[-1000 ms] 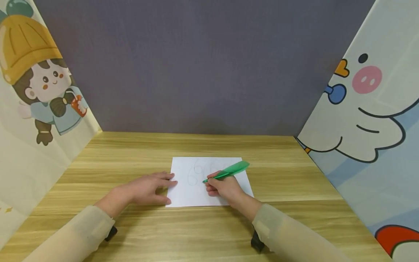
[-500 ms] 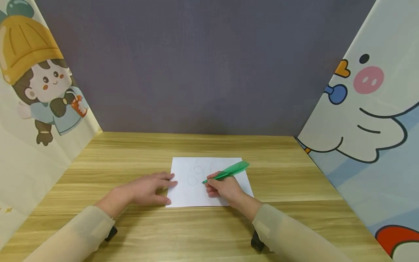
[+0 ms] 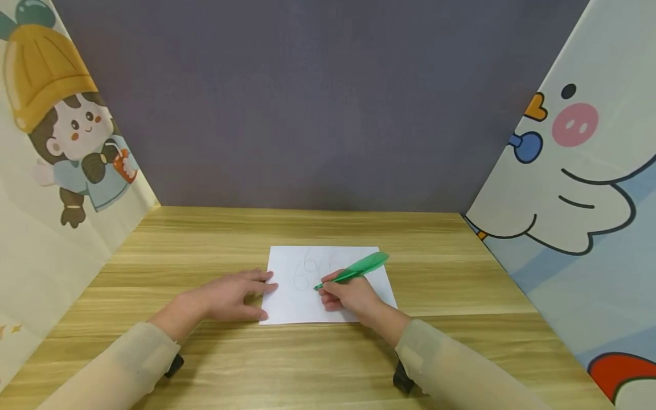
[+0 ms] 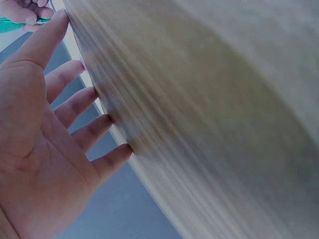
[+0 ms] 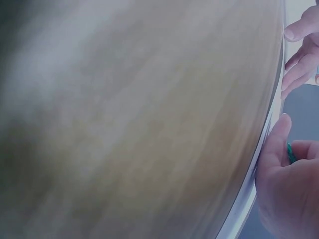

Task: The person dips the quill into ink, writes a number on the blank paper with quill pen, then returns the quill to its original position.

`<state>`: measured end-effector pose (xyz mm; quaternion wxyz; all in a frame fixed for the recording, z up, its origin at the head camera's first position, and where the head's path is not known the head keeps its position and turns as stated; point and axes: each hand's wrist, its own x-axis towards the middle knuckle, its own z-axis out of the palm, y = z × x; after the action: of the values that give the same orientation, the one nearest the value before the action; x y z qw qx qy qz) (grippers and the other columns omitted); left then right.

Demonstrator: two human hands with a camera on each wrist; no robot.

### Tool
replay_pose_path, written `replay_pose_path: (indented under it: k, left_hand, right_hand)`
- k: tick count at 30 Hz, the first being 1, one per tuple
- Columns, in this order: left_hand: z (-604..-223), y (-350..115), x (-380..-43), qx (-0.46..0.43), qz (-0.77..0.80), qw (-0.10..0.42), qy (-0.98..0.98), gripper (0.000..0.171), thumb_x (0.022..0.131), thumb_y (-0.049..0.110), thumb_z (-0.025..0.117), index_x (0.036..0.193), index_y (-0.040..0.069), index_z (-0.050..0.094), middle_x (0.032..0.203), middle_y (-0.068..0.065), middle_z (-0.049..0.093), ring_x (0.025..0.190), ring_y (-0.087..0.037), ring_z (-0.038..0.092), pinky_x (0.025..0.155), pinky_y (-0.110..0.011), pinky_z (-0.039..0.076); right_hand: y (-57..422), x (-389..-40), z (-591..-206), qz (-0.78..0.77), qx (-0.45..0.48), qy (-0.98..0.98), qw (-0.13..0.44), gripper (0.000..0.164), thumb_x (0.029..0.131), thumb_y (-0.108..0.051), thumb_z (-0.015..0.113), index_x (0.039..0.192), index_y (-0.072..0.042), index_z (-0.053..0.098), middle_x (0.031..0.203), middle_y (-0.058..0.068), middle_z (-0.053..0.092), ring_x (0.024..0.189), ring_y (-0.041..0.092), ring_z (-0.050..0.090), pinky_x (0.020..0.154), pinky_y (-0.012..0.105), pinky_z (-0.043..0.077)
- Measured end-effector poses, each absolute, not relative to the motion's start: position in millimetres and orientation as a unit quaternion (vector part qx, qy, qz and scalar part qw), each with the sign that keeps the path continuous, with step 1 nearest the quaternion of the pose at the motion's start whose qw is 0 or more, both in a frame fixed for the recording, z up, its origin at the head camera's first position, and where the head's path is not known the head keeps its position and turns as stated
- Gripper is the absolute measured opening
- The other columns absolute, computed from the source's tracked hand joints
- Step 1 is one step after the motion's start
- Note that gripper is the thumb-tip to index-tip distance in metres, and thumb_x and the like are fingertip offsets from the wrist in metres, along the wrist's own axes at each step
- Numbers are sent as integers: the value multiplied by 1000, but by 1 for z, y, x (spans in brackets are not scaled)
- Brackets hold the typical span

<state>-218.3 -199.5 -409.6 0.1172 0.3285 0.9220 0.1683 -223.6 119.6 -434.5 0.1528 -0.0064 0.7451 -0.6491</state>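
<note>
A white sheet of paper [image 3: 292, 307] lies on the table, with thin curved strokes like several sixes drawn on its upper half. My right hand [image 3: 353, 296] pinches a green feather-shaped pen [image 3: 366, 265], its tip down at the middle of the sheet and its plume slanting up to the right. In the right wrist view only a bit of the green pen [image 5: 291, 153] shows behind the fingers. My left hand [image 3: 233, 296] rests with spread, extended fingers on the paper's left edge; the left wrist view shows its fingertips [image 4: 124, 151] down at the surface.
The wood-grain table [image 3: 287, 364] reaches back to a dark grey panel [image 3: 318, 114]. Side walls carry cartoon prints, a child in a yellow hat [image 3: 48, 74] at left and a white bird [image 3: 579, 188] at right. A dark wrist device [image 3: 403, 378] shows under the right sleeve.
The right hand and the pen have shifted slightly left and down on the sheet. My left hand and the paper have stayed in place.
</note>
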Motion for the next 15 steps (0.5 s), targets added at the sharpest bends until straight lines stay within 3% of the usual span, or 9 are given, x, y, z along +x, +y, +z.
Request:
replay_pose_path:
  k: [15]
  left_hand:
    - [-405, -192, -208, 328, 166, 106, 924, 72, 100, 51, 78, 158, 11, 61, 173, -18, 45, 161, -49, 39, 127, -70, 37]
  right_hand:
    - [128, -216, -431, -649, -35, 739, 177, 25, 107, -6, 66, 127, 8, 71, 100, 14, 82, 76, 10, 76, 74, 30, 69]
